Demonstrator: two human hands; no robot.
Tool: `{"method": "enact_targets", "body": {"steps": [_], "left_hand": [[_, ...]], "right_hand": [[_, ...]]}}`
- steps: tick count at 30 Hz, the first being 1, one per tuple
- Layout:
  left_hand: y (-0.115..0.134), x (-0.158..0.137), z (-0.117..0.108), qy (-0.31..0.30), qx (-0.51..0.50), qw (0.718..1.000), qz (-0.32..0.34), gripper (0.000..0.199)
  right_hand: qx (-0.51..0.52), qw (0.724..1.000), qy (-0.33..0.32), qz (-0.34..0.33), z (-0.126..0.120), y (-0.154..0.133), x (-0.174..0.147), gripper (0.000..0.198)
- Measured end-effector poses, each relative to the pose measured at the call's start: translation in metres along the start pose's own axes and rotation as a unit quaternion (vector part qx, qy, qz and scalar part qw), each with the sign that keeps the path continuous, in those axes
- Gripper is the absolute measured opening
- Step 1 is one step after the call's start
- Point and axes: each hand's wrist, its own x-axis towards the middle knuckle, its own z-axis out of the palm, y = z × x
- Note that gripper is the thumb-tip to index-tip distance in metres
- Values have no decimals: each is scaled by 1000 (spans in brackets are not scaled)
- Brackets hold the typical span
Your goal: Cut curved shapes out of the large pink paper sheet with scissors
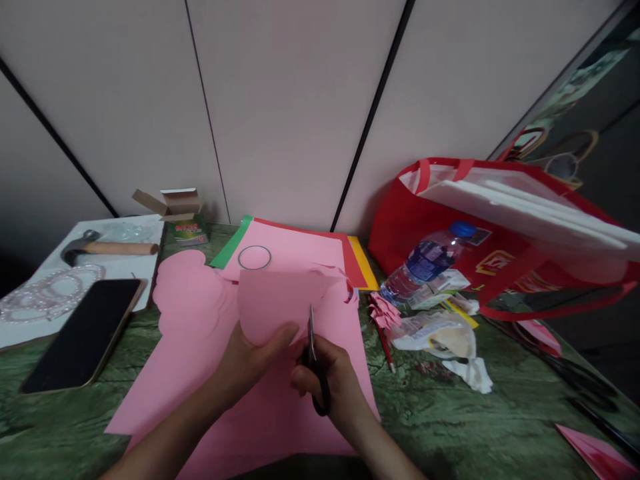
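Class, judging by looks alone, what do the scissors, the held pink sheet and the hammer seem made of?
Scissors: blades likely metal, greyish with a slight sheen; black handles, probably plastic. Held pink sheet: paper or thin card, matte, with a thin edge and even colour. Hammer: dark head, likely metal; handle apparently wood, given its tan colour.

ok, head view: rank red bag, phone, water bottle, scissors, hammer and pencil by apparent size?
1. Red bag
2. Phone
3. Water bottle
4. Scissors and hammer: unranked; too alike, and the right hand partly hides the scissors
5. Pencil
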Motion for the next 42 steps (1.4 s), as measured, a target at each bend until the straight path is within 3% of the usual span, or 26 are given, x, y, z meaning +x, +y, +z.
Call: {"method": "enact_targets", "body": {"steps": [4,7,25,37,42], "left_hand": [[2,-5,8,9,-31,999,-1,13],[0,-7,11,-17,-38,999,-14,19],[-1,-6,9,-47,-38,998,-19,22],[-6,-7,13,-20,-63,998,-7,18],[-6,-6,11,-48,-64,997,-12,20]], "right_hand": [[-21,999,1,-30,-3,-5,1,30],[-13,999,-1,-38,-4,-7,2,31],[-13,1000,-7,-12,-4,-11,1,36],[-5,1000,3,-27,-3,-10,1,33],[-23,999,13,-31,-4,-9,2,36]]}}
